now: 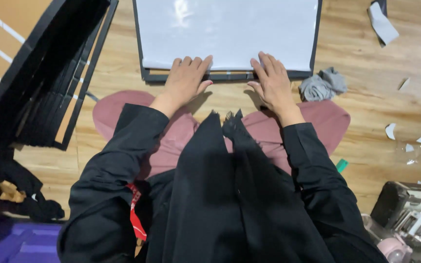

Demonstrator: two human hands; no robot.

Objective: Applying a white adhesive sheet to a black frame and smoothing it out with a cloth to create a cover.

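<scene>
Your left hand (186,78) lies palm down, fingers together and extended flat, with the fingertips pressing on the near edge of the white sheet (227,29). It grips nothing; it rests on the surface only. Your right hand (271,80) is in the same state: open, flat, fingers slightly spread, fingertips on the same near edge of the sheet, nothing clasped.

The white sheet sits inside a dark frame (230,76), and the frame lies flat on the wooden floor (366,107) directly ahead of your knees. Both hands bridge the sheet's edge and the frame's near bar, well apart from each other.

Just beside your right hand, to its right, a crumpled grey cloth (322,84) lies on the floor, close to the frame's near corner. White paper scraps (391,130) are scattered further right. A stack of black frames (49,73) leans on your left side. A box of small parts (415,219) stands at lower right.
</scene>
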